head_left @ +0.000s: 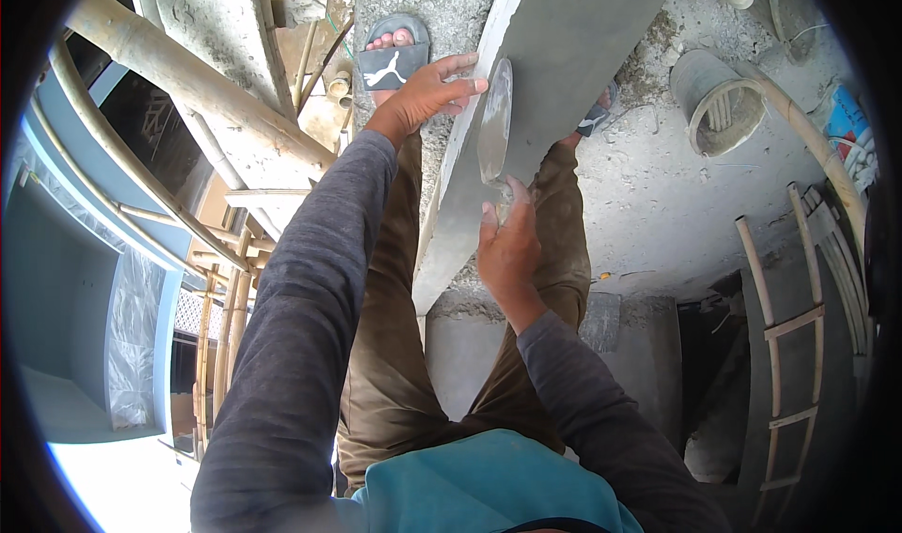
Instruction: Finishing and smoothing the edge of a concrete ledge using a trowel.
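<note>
My right hand (pixel 510 251) is closed around the handle end of a trowel. The long narrow blade of the trowel (pixel 497 124) lies against a strip of smooth grey plaster (pixel 564 63), pointing away from me. My left hand (pixel 425 96) is at the pale left edge of this plastered strip, fingers stretched and apart, with the fingertips touching or very near the edge. Nothing shows in the left hand. The palm side of my right hand and most of the trowel's handle are hidden.
My sandalled feet straddle the strip, the left sandal (pixel 395 63) on rough concrete. Bamboo poles (pixel 202 77) cross at the left, beside a drop. At right stand a mortar-crusted bucket (pixel 719 106), a blue bag (pixel 846 115) and a wooden ladder (pixel 785 345).
</note>
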A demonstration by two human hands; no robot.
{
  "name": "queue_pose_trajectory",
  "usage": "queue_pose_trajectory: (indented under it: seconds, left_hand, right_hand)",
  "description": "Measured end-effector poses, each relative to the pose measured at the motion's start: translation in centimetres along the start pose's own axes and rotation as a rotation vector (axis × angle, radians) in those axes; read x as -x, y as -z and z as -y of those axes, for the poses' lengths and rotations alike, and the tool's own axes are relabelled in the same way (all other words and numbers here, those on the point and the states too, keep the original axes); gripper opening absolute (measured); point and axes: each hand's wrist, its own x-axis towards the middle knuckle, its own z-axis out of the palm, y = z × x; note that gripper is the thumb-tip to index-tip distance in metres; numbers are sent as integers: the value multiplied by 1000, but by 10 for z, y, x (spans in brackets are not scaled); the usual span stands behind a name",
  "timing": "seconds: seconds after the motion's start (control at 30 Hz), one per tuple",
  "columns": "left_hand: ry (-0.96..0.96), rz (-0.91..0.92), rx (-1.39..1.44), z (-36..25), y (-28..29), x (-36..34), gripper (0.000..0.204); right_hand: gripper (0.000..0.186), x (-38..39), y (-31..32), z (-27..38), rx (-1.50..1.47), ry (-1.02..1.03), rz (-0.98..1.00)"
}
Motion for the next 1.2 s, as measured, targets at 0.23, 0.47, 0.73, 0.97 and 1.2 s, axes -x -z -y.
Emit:
queue_pose_trajectory:
  seconds: [0.23, 0.47, 0.73, 0.97, 1.2]
  left_hand:
    - [-12, -33, -25, -2, -2, 1, 86]
    - [-31, -47, -34, 1, -1, -1, 90]
    - [-25, -47, -53, 1, -1, -2, 94]
    - [-47, -50, -49, -1, -1, -1, 93]
    - [-38, -58, -99, -3, 0, -1, 87]
  right_hand:
    - [49, 1, 1, -4, -1, -34, 12]
    - [47, 0, 9, -3, -55, -87, 74]
    - [51, 3, 18, 2, -8, 40, 24]
    - [50, 5, 19, 2, -32, 50, 27]
    - [48, 5, 20, 2, -58, -44, 113]
